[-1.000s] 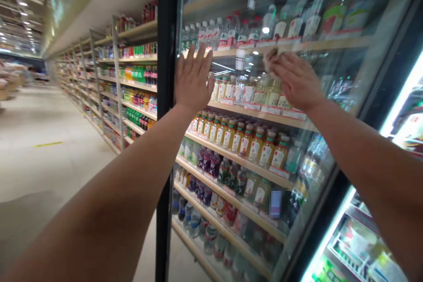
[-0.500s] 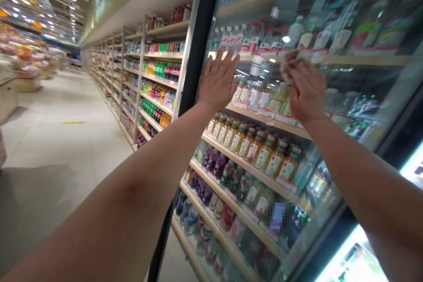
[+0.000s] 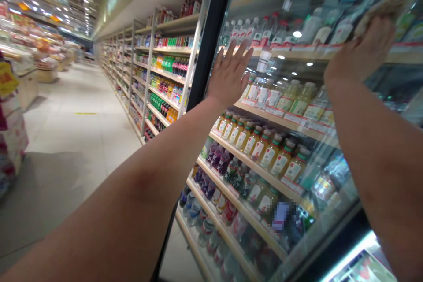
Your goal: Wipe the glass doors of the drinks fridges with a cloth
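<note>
My left hand (image 3: 229, 72) lies flat and open against the glass door (image 3: 297, 150) of a drinks cooler, fingers spread, close to the door's black frame (image 3: 213, 31). Higher up and to the right, my right hand (image 3: 363, 53) presses a crumpled pale cloth (image 3: 385, 6) onto the same glass. Behind the glass stand rows of bottled drinks (image 3: 257, 145) on wooden shelves with price tags.
Open shelving (image 3: 158, 79) with bottled drinks runs down the left side of the cooler along a tiled aisle (image 3: 69, 141). Display stands with goods (image 3: 13, 110) sit at the far left. A lit cooler interior (image 3: 363, 264) shows at the bottom right.
My right hand with the cloth has slid up and to the right across the glass. The left hand stays flat on the door. The view has turned slightly left.
</note>
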`<state>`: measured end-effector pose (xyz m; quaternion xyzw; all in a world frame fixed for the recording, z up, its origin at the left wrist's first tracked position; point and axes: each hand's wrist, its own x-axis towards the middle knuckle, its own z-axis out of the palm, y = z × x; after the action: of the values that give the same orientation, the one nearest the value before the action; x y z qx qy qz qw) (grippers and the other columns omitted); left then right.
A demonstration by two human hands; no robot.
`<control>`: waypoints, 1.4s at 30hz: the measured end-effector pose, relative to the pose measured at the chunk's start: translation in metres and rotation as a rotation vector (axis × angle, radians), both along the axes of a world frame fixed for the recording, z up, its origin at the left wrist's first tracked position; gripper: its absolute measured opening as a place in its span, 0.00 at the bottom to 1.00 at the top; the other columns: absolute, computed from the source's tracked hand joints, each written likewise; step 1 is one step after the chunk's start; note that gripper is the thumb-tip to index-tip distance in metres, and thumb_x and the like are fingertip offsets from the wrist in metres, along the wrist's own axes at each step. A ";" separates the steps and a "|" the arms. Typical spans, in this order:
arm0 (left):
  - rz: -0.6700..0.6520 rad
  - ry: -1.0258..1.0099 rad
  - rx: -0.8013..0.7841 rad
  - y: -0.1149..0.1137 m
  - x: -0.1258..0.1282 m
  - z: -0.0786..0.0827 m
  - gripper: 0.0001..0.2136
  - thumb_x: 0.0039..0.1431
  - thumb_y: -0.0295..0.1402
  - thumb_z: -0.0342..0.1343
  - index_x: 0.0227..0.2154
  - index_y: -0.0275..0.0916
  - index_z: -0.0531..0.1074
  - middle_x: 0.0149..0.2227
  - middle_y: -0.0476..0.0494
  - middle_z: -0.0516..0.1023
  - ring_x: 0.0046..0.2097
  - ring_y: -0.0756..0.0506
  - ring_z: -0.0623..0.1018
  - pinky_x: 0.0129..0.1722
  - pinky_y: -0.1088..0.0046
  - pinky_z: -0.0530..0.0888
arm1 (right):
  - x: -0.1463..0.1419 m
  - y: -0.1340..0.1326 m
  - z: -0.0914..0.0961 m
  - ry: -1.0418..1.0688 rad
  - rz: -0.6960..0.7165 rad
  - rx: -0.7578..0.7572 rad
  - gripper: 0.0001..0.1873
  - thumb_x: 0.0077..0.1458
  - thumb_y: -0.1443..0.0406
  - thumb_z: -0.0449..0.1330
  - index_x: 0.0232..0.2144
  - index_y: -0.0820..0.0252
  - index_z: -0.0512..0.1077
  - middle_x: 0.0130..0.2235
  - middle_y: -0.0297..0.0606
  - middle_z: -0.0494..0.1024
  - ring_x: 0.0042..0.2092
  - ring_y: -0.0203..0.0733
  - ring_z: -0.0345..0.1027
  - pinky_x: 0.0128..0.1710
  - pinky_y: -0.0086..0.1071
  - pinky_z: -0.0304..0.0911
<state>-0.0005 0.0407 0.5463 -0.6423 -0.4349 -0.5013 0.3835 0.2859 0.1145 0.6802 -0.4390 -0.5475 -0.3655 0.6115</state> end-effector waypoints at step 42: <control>-0.029 -0.060 0.116 0.012 0.013 0.023 0.30 0.71 0.51 0.34 0.71 0.48 0.55 0.74 0.56 0.49 0.74 0.29 0.47 0.71 0.43 0.39 | -0.043 -0.030 -0.147 -0.111 0.110 -0.055 0.35 0.65 0.71 0.45 0.73 0.56 0.53 0.73 0.34 0.55 0.76 0.50 0.36 0.75 0.59 0.38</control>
<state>0.0121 0.0529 0.5693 -0.6098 -0.4070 -0.5502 0.3997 0.2424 0.0847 0.5329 -0.4039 -0.6137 -0.3397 0.5872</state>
